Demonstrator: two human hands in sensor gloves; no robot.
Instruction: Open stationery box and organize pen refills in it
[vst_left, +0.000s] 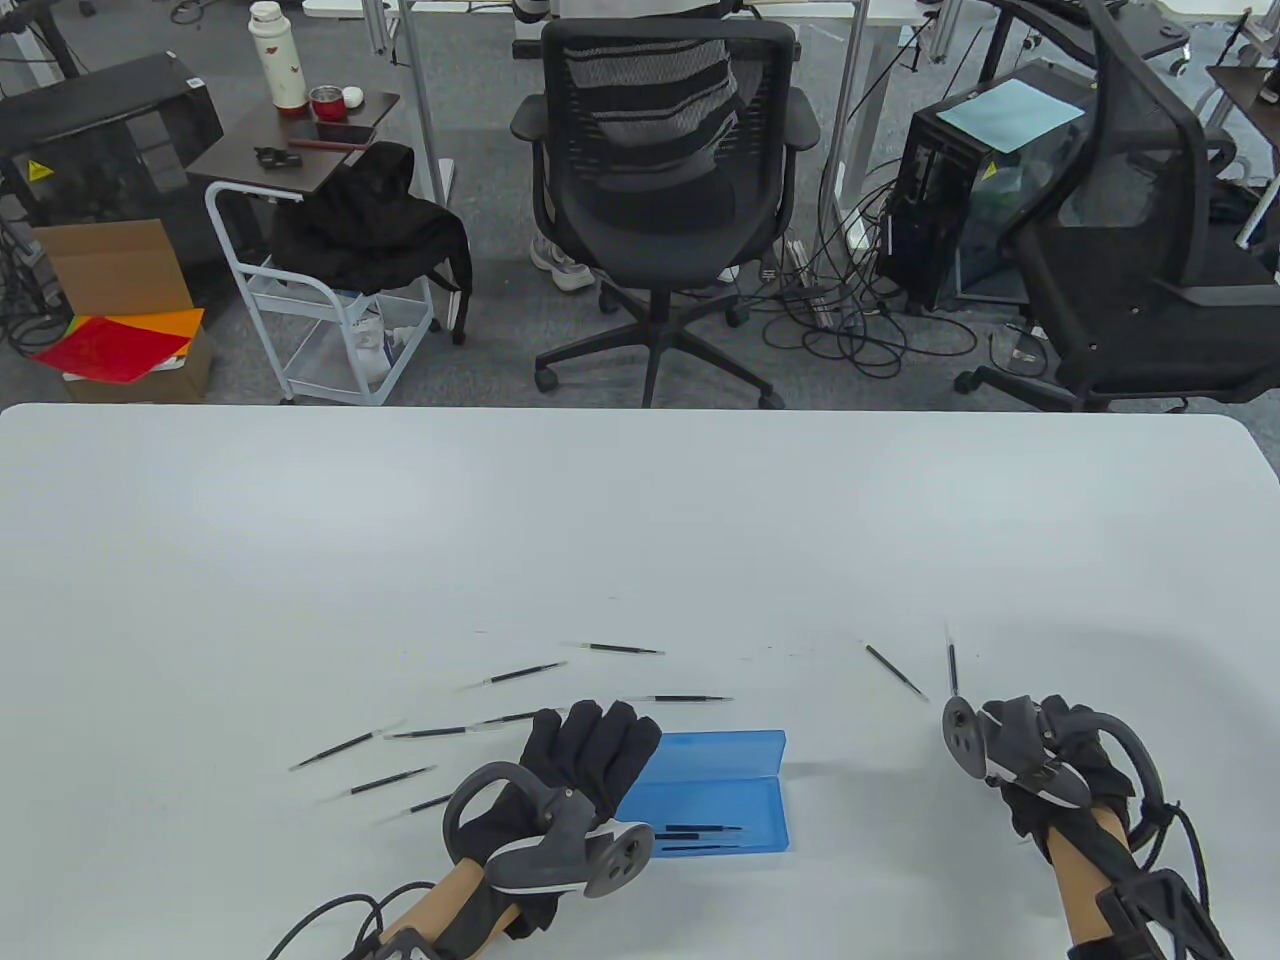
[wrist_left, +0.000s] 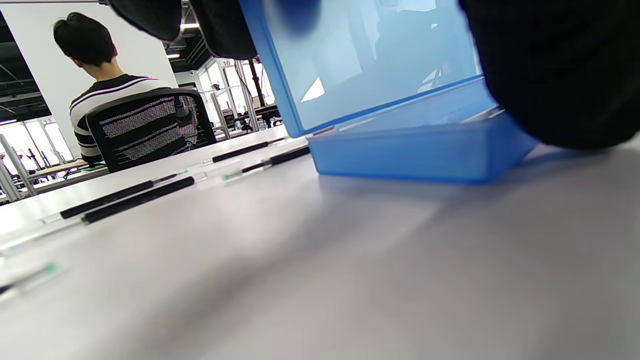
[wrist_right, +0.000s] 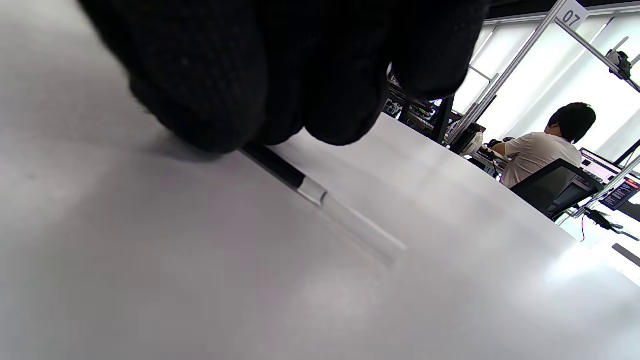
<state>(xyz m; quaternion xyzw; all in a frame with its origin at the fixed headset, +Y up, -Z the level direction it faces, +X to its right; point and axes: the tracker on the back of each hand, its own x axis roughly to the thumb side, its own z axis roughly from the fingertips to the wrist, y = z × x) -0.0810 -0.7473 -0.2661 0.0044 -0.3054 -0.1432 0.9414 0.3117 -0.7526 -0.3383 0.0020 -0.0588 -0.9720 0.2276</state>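
Observation:
The blue stationery box (vst_left: 712, 812) lies open near the front edge, its lid (vst_left: 722, 750) tipped back, with two pen refills (vst_left: 700, 838) inside. My left hand (vst_left: 585, 745) rests against the box's left end with fairly straight fingers; in the left wrist view the box (wrist_left: 415, 150) sits between my fingers (wrist_left: 220, 25) and thumb. My right hand (vst_left: 1030, 745) is off to the right. Its curled fingertips (wrist_right: 210, 100) pinch the black end of a pen refill (wrist_right: 285, 172) lying on the table, seen pointing away from the hand in the table view (vst_left: 952, 668).
Several loose refills (vst_left: 525, 673) are scattered left of and behind the box, and one more (vst_left: 895, 668) lies beside my right hand. Beyond the table's far edge (vst_left: 640, 408) stand office chairs (vst_left: 660, 190), a cart and a seated person (wrist_left: 100, 90).

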